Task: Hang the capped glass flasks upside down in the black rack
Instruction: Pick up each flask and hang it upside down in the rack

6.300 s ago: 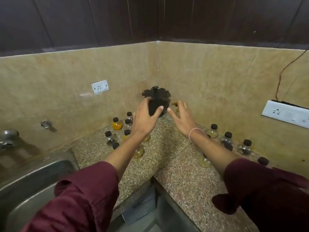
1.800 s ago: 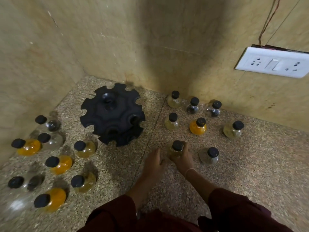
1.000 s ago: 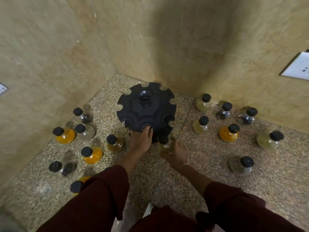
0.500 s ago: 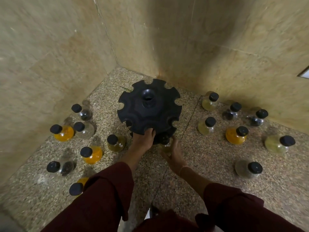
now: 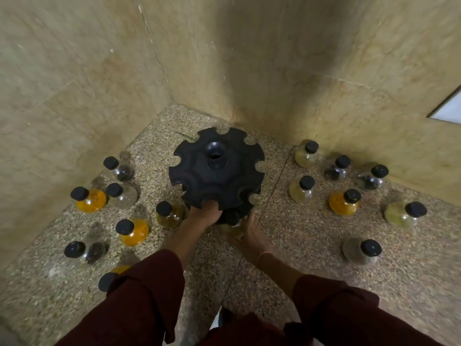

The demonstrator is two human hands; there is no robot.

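Observation:
The black rack (image 5: 216, 171), round with notched edges and a lower tier, stands in the corner of the granite counter. My left hand (image 5: 205, 214) grips the rack's near edge from below. My right hand (image 5: 245, 233) holds a capped glass flask (image 5: 233, 227) with yellowish contents tucked under the rack's lower tier; the flask is mostly hidden. Several capped flasks stand upright on the left, such as an orange one (image 5: 91, 199), and several on the right, such as another orange one (image 5: 344, 202).
Tiled walls close in behind and left of the rack. A white socket plate (image 5: 447, 109) sits on the right wall. The speckled counter (image 5: 287, 250) spreads toward me between the two flask groups. My maroon sleeves fill the bottom of the view.
My right hand picked a flask from the right group and carried it to the rack's underside. My left hand came onto the rack's near edge. The view moved closer over the rack.

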